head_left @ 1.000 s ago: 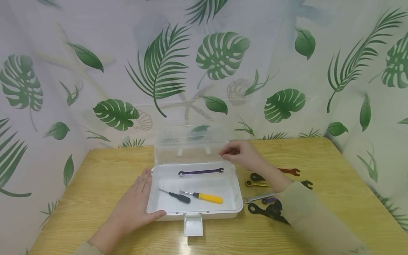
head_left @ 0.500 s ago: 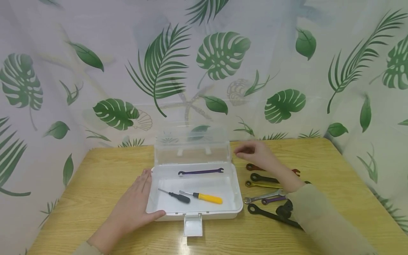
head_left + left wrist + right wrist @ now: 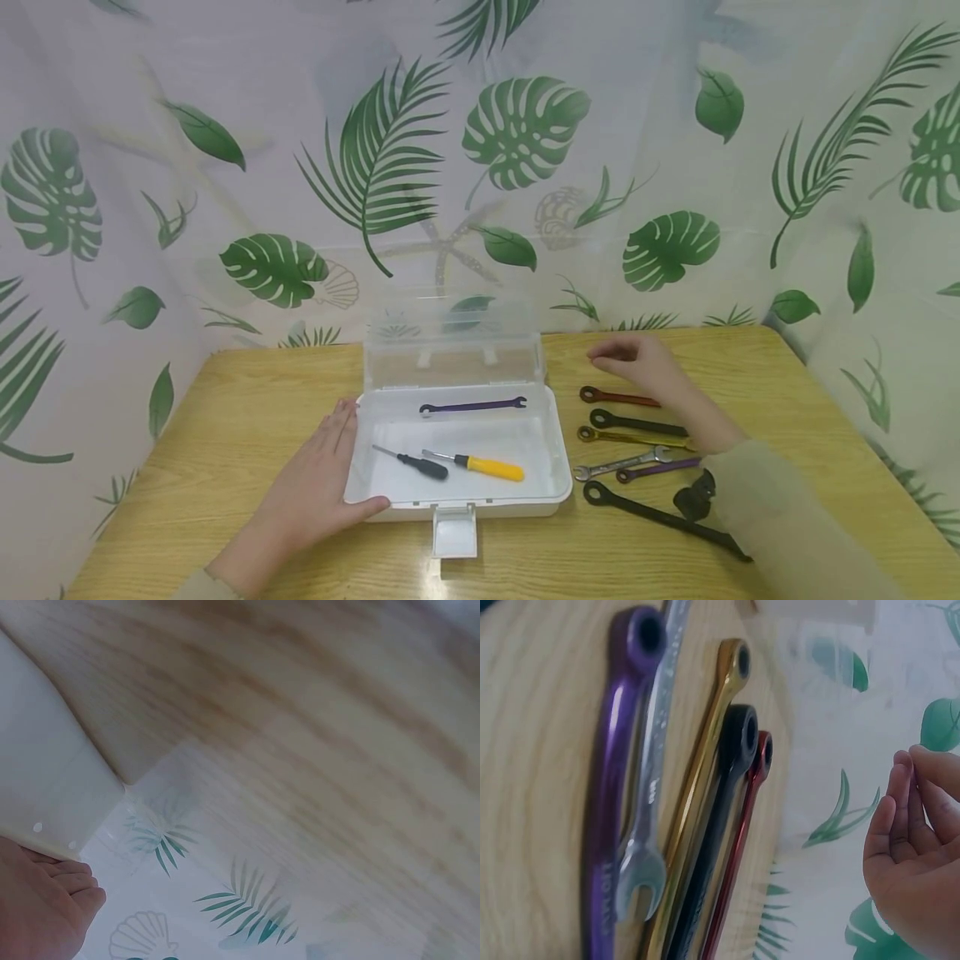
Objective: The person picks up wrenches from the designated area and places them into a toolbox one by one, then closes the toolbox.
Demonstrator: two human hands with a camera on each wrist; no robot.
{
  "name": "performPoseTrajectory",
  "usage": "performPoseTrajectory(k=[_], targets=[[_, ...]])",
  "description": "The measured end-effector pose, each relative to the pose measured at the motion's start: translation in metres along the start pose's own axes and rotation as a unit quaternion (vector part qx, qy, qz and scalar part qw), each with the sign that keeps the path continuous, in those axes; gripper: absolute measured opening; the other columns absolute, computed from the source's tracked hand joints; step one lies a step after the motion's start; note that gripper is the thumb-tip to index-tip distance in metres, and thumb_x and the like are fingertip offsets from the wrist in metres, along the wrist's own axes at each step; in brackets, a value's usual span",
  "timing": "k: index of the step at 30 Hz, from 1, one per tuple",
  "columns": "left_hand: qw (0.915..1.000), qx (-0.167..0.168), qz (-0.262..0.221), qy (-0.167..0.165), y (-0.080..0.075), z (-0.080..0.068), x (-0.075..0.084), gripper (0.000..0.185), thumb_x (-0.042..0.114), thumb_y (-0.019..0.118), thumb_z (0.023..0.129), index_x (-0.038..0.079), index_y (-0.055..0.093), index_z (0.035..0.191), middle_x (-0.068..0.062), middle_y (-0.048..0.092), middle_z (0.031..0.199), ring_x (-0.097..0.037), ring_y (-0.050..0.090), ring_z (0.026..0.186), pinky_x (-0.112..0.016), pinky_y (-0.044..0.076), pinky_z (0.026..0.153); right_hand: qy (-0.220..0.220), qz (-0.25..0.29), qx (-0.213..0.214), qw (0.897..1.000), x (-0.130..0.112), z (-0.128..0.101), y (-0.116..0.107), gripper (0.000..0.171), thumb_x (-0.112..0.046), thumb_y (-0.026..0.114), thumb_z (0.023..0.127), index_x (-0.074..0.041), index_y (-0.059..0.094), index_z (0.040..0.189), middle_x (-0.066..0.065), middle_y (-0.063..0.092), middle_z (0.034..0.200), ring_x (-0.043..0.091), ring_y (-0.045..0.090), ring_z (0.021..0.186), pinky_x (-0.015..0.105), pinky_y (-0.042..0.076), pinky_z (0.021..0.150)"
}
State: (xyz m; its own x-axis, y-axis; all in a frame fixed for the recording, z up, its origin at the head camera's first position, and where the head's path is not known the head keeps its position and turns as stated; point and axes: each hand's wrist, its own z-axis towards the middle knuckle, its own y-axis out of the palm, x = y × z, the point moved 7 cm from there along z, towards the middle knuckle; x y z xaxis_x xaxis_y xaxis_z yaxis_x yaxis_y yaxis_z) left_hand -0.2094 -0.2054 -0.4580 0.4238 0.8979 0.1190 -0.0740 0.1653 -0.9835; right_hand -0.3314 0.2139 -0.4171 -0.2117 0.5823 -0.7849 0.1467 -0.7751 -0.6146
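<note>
My left hand (image 3: 318,475) lies along the left side of a white plastic toolbox (image 3: 562,450), its fingers against the wall and its thumb at the front rim. Inside the toolbox are a purple wrench (image 3: 472,406), a black screwdriver (image 3: 423,465) and a yellow-handled screwdriver (image 3: 491,467). My right hand (image 3: 641,362) hovers beyond the red wrench (image 3: 618,397), to the right of the raised clear lid (image 3: 453,358). In the right wrist view its fingers are loosely bent, thumb tip close to a fingertip, and nothing shows between them.
On the table's right lie a black wrench (image 3: 637,422), a yellow wrench (image 3: 637,437), a silver wrench (image 3: 622,462), another purple wrench (image 3: 652,470), a long black wrench (image 3: 660,517) and a small black object (image 3: 696,497). The toolbox's latch (image 3: 454,532) hangs down in front.
My right hand has moved right, from beside the lid to beyond the wrenches, and its sleeve uncovers more of them. My left hand and the tools in the toolbox stay put.
</note>
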Motion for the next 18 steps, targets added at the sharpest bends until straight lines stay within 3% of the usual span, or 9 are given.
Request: performPoseTrajectory(k=[15, 18], targets=[[1.0, 0.002, 0.003, -0.001, -0.001, 0.0, 0.001, 0.122, 0.074, 0.067, 0.088, -0.015, 0.026, 0.161, -0.03, 0.026, 0.172, -0.045, 0.032, 0.159, -0.055, 0.036, 0.129, 0.027, -0.037, 0.01, 0.999, 0.04, -0.01, -0.013, 0.026, -0.012, 0.07, 0.103, 0.006, 0.075, 0.119, 0.025, 0.075, 0.122, 0.014, 0.071, 0.102, 0.015, 0.056, 0.079], [1.0, 0.001, 0.004, -0.002, -0.002, 0.0, 0.002, 0.122, 0.073, 0.067, 0.088, -0.016, 0.026, 0.161, -0.031, 0.027, 0.171, -0.045, 0.032, 0.159, -0.055, 0.036, 0.129, 0.028, -0.036, 0.009, 0.999, 0.045, -0.012, -0.016, 0.026, -0.012, 0.07, 0.103, 0.006, 0.075, 0.119, 0.025, 0.075, 0.122, 0.011, 0.07, 0.101, 0.015, 0.056, 0.079]])
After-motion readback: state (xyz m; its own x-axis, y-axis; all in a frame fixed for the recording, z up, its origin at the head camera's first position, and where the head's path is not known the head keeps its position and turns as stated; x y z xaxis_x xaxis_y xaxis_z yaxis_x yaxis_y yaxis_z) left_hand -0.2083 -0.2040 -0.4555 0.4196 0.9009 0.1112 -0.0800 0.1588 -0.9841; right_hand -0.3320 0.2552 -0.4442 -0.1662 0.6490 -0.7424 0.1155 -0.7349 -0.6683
